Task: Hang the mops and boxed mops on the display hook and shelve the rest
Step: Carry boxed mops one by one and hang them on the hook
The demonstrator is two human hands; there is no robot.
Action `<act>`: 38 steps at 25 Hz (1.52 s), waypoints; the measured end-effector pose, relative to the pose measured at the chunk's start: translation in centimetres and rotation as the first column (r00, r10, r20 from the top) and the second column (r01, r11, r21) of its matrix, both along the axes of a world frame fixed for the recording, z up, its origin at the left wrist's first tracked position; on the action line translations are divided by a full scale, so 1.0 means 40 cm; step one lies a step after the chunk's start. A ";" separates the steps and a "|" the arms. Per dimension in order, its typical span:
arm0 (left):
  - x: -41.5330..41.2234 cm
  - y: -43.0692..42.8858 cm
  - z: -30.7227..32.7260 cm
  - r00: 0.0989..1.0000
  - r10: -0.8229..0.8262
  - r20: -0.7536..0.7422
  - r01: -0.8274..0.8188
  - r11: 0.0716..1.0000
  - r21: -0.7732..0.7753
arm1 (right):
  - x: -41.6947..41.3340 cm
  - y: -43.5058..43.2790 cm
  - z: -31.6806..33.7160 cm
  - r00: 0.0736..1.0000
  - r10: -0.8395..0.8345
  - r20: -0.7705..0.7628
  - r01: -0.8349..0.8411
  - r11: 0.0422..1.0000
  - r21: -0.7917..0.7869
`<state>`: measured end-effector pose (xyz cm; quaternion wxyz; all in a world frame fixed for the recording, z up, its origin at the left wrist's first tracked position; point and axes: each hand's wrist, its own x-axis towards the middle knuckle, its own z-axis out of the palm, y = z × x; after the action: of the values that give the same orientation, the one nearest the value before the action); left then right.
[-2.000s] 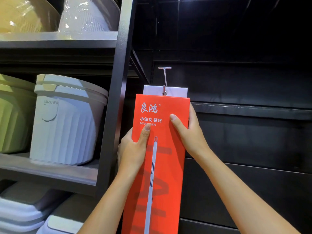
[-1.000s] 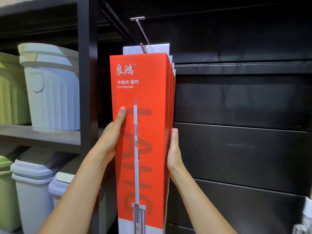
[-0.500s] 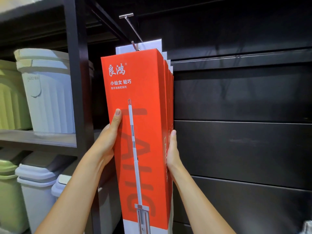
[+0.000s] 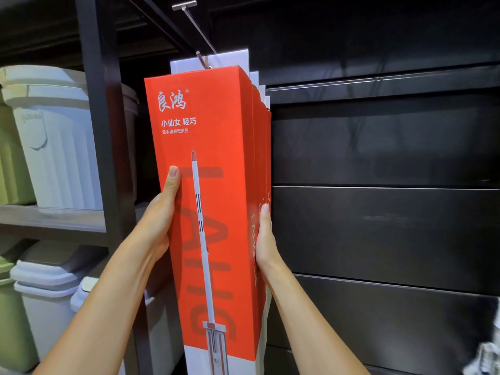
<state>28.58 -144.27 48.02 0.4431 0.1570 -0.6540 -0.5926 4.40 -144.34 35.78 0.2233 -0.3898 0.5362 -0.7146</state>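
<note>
A tall orange boxed mop point(image 4: 221, 190) with white lettering and a printed mop hangs by its white tab on a metal display hook point(image 4: 201, 60). Behind it hang more orange boxes point(image 4: 263, 158) of the same kind, only their edges showing. My left hand point(image 4: 159, 220) grips the front box's left edge, thumb flat on its face. My right hand point(image 4: 263, 239) presses against the right side of the stack, fingers up. The hook's rod point(image 4: 193, 25) runs up and left to a T-shaped end.
A black upright post point(image 4: 100, 131) stands left of the boxes. White and green plastic bins point(image 4: 54, 136) fill the shelf to the left, with lidded bins point(image 4: 43, 293) below. Dark wall panels point(image 4: 378, 226) span the right side. Something pale point(image 4: 487, 353) shows at the bottom right corner.
Both hands slid down from near the front box's top to its middle, the right hand going from the face to the side. My view shifted, showing the stack's right side.
</note>
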 end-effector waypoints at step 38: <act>0.026 0.199 -0.311 0.785 0.600 -0.156 -0.446 0.371 -0.814 | 0.179 0.592 -0.090 0.699 -0.331 -0.634 0.595 0.761 0.258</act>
<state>29.63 -136.31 35.57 0.5714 0.1816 -0.7997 -0.0323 11.55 -120.65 32.17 -0.0518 -0.3642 0.8077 -0.4607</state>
